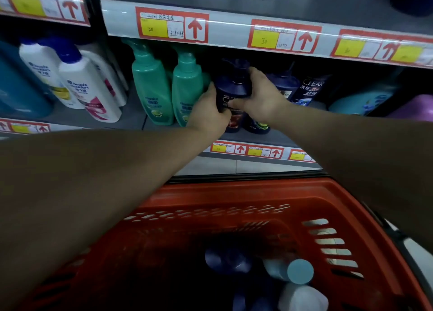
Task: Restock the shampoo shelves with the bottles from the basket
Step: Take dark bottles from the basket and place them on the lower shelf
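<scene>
A dark navy pump bottle (pixel 234 88) stands on the middle shelf (pixel 264 138), between two green bottles (pixel 187 88) and other dark Clear bottles (pixel 311 88). My left hand (pixel 209 112) grips its lower left side. My right hand (pixel 262 97) wraps its right shoulder, with the thumb across the front. Below, the red basket (pixel 269 193) holds several bottles: a dark blue one (pixel 227 260), a light blue capped one (pixel 300 271) and a white one (pixel 302 296).
White Head & Shoulders bottles (pixel 82 85) stand on the left shelf section. Teal (pixel 365 102) and purple (pixel 417 106) bottles lie at the right. The upper shelf edge with red and yellow price tags (pixel 172 27) hangs just above the pump.
</scene>
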The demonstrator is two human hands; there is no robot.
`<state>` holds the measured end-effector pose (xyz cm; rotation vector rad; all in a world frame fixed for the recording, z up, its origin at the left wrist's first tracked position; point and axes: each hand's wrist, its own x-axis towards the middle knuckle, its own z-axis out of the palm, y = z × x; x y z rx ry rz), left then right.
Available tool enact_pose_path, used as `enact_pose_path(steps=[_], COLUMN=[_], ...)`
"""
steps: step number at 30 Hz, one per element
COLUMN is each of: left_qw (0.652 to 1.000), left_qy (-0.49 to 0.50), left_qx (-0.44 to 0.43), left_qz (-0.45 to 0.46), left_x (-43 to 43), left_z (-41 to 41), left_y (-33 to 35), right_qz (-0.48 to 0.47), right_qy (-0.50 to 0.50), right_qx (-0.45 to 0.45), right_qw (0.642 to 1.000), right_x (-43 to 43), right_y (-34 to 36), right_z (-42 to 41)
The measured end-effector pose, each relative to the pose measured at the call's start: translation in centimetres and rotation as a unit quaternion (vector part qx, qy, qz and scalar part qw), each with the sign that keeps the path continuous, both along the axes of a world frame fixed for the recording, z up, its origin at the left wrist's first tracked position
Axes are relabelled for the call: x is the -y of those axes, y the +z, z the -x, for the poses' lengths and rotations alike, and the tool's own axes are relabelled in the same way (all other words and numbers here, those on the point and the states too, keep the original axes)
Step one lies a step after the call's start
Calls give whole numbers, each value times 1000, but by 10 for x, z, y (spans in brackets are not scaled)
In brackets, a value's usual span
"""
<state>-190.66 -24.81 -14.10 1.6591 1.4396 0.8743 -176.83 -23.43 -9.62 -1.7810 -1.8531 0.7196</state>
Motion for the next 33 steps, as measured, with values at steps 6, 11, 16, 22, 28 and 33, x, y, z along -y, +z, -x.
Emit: enact_pose_path(steps=[6,11,16,22,28,33], left_qw=[1000,1000,999,999,998,996], left_qy=[-6,10,21,-2,-5,-18], left_qx=[-1,11,13,10,18,2], left_qz=[8,23,33,46,55,87], left_x=[5,10,5,8,8,12], left_z=[5,0,-2,-8,-8,-2], left_y=[9,14,8,14,12,28], right_qz=[-24,-48,-63,-117,-110,-84], right_qy=[16,-25,-27,-8,16,41], right_qx=[123,178,169,187,221,254], right_qw=[992,983,983,975,969,963], right_x=[5,11,3,6,13,19], right_y=[7,8,5,-10,-15,-6], right_z=[-3,-3,2,-16,-28,-34])
